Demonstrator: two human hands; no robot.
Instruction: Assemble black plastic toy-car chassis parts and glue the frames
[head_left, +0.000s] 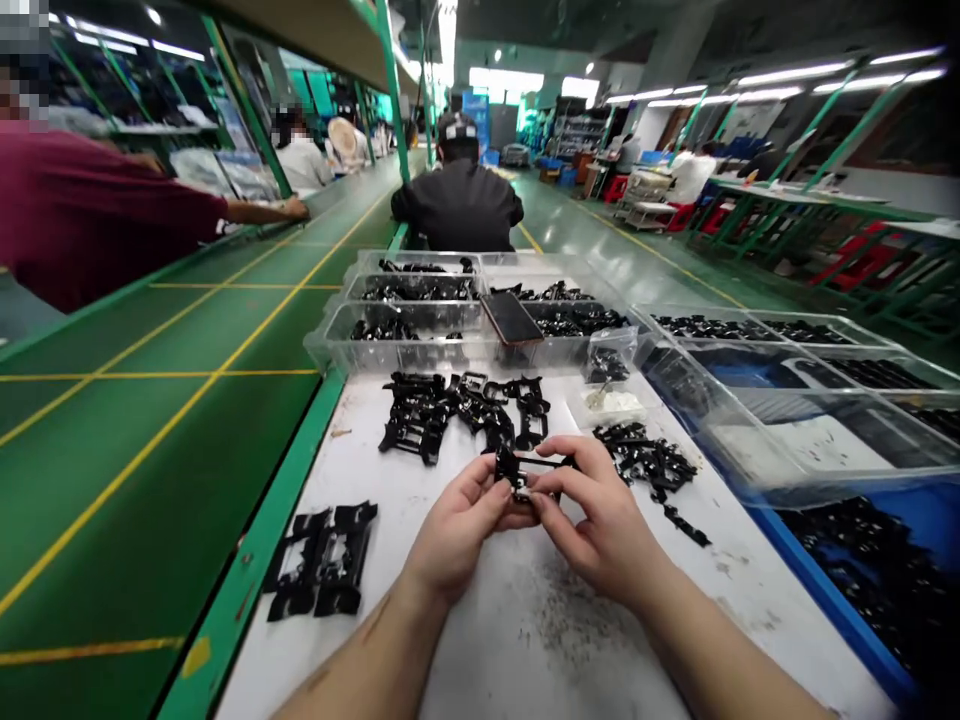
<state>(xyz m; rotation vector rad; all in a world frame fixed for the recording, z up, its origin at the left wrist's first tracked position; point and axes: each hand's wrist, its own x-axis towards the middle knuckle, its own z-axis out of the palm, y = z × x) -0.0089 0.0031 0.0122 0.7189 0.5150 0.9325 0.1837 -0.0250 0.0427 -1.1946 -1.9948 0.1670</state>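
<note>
One black plastic frame with an open middle and a thin crossbar [504, 465] was held up just above the white, smudged tabletop [480, 640], between the two bare hands; the left hand [461, 515] gripped its left end, thumb on the near side and the other fingers curled around it, probably to keep it steady; the right hand [596, 515] pinched its right end and near edge with thumb and fingertips, a lighter hold that seemed suited to fine handling; whether that hand also held some smaller piece could not be told, since the fingers hid much of the frame.

Two similar black plastic frames with large openings [322, 560] lay side by side near the tabletop's left edge, perhaps set apart to keep them distinct from the loose cluster of black plastic frames [412, 420] beyond the hands; a heap of small, narrow black parts [649, 460] lay beyond the right hand, likely for an easy reach; near it stood a small clear tray of whitish bits [611, 418]; across the far end, clear plastic compartmented bins [420, 355] held black parts in separate sections, seemingly for sorting; a dark, flat phone [514, 318] lay tilted across them, maybe to spare working space.
</note>
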